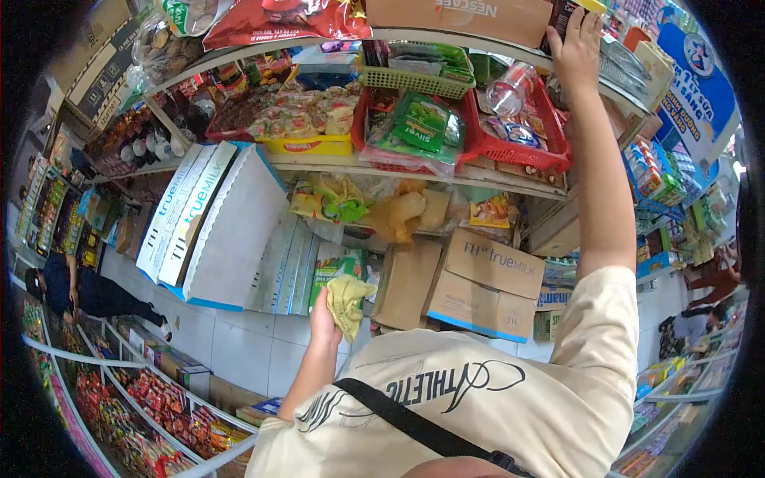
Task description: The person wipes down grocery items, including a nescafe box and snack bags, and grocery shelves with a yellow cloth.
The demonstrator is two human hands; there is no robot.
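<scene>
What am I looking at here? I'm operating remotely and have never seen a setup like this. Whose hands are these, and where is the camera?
There is no robot: these are a person's bare hands. The single picture comes from a camera on their head, looking forward and down, so their shirt fills the bottom. The left hand holds a yellowish cloth. The right hand reaches up to the top shelf, fingers spread, holding nothing that I can make out. That shelf bears a brown carton and a red bag. Below, red baskets hold packets. Lower down are milk boxes.
</scene>
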